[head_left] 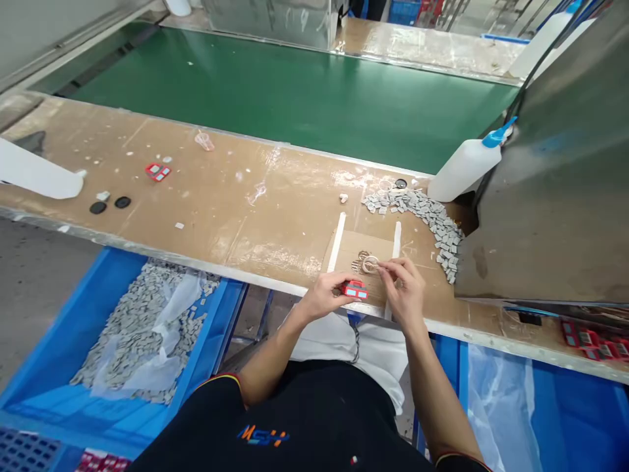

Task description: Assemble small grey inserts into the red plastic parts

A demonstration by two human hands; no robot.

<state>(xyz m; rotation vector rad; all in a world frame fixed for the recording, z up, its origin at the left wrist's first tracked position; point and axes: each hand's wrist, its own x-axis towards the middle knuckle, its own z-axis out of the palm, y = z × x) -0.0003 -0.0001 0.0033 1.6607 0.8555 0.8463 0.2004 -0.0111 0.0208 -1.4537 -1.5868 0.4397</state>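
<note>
My left hand (322, 296) is closed on a small red toy vehicle part (354, 290) with pale blue windows, held just over the bench's front edge. To its right, my right hand (403, 288) pinches with thumb and fingertips. Whatever lies between those fingertips is too small to make out. They are beside a small white ring (369, 264), which rests on a piece of cardboard (369, 242) with brown marks. Two white strips (337, 241) flank the cardboard. Small grey flat pieces (432, 219) lie in a curved heap beyond my right hand.
A white squeeze bottle (464, 172) leans by the metal housing (550, 196) at right; another white bottle (37, 172) lies left. Behind the bench runs a green conveyor belt (295, 92). Another red part (158, 172) sits at left. Blue bins (196, 367) stand below the bench edge.
</note>
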